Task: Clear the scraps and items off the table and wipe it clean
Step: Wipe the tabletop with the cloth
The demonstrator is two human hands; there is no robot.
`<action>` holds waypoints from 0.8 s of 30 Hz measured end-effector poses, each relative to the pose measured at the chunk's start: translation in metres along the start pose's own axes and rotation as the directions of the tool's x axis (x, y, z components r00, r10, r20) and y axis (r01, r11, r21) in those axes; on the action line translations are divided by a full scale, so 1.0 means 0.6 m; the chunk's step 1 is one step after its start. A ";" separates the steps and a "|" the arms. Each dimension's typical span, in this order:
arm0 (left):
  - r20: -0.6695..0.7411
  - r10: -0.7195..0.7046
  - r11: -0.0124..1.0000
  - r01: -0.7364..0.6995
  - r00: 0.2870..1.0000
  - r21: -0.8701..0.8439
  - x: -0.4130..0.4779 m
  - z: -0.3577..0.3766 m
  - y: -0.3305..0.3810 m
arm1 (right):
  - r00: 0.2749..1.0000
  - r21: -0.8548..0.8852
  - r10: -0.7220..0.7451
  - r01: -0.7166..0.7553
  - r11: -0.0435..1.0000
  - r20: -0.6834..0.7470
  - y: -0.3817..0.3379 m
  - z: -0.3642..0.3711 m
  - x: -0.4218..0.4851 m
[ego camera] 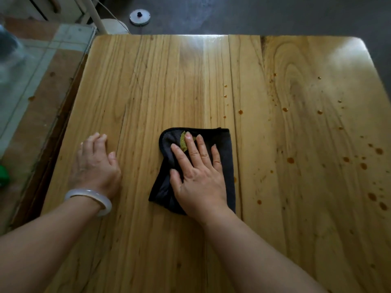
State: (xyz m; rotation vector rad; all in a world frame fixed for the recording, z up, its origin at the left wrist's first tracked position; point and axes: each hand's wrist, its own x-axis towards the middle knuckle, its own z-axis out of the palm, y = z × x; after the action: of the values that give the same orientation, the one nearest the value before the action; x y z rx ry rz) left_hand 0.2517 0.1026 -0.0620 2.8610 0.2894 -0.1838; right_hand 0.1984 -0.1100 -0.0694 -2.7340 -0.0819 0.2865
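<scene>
A folded dark grey cloth [224, 144] with a yellow-green patch lies near the middle of the wooden table [148, 81]. My right hand [196, 172] presses flat on the cloth, fingers spread. To its left, my left hand [95, 166] rests palm down on the bare wood, fingers loosely curled, holding nothing; a pale bangle circles that wrist. Several orange-brown sauce drops [291, 160] dot the right side of the table, right of the cloth.
A glass-topped surface [42, 60] adjoins the table's left edge, with a green object [4, 176] at its near end. On the dark floor beyond the far edge lie a round metal lid [140, 17] and a white stool [114, 26].
</scene>
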 end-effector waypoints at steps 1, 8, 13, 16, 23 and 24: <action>-0.009 -0.006 1.000 0.006 1.000 -0.009 -0.002 -0.001 0.009 | 1.000 -0.007 0.007 -0.007 1.000 0.003 0.006 -0.006 0.010; -0.055 0.235 0.965 -0.239 0.970 -0.105 -0.009 0.040 0.147 | 0.999 -0.053 0.042 -0.043 0.998 -0.029 0.054 -0.044 0.095; -0.039 0.233 0.958 -0.236 0.972 -0.163 0.001 0.065 0.210 | 0.998 -0.054 0.046 -0.048 0.997 -0.042 0.089 -0.069 0.152; -0.022 0.198 0.964 -0.198 0.980 -0.175 0.002 0.076 0.216 | 0.998 -0.071 0.047 -0.050 0.996 -0.045 0.099 -0.078 0.176; -0.034 0.169 0.983 -0.171 0.985 -0.065 -0.008 0.084 0.220 | 0.995 -0.126 0.074 -0.082 0.989 -0.065 0.136 -0.099 0.233; -0.039 0.178 0.983 -0.179 0.983 -0.045 -0.007 0.085 0.220 | 0.995 -0.136 0.074 -0.082 0.987 -0.068 0.144 -0.103 0.238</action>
State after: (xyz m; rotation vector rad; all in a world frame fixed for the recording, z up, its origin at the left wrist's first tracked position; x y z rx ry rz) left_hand 0.2705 -0.0370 -0.0781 2.8246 0.0418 -0.0908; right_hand 0.3527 -0.1989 -0.0737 -2.8859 0.0235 0.2240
